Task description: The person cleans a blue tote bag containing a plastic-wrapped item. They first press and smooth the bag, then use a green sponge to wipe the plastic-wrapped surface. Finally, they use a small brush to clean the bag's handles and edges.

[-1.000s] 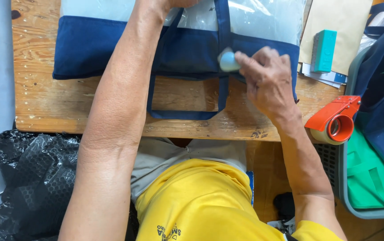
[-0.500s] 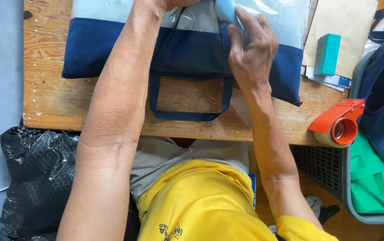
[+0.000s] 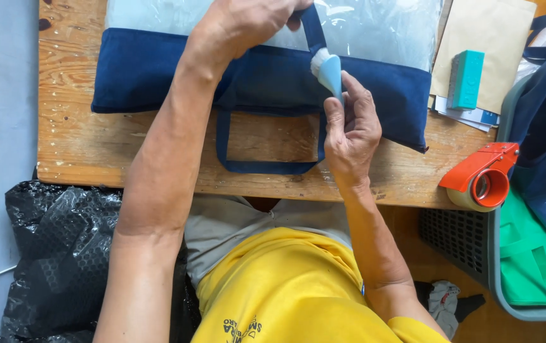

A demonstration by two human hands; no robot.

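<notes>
Your right hand (image 3: 348,136) clenches a pale blue brush (image 3: 329,68) against the strap (image 3: 312,28); your left hand (image 3: 247,22) pinches that strap taut on the navy bag (image 3: 159,76), steadying it on the bench (image 3: 89,143).

Matt navy cloth bag (image 3: 146,70), glossy clear plastic panel (image 3: 381,28), rough wooden table (image 3: 82,143)

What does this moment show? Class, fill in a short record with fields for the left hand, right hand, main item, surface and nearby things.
left hand: left hand presses on the bag and pinches its strap
right hand: right hand grips a small light blue brush, bristle end on the strap
main item: navy tote bag with a clear plastic upper part, lying flat, handle loop toward the person
surface: worn wooden table
nearby things: orange tape dispenser at the table's right edge; teal block on a brown envelope; black plastic bag below left
</notes>
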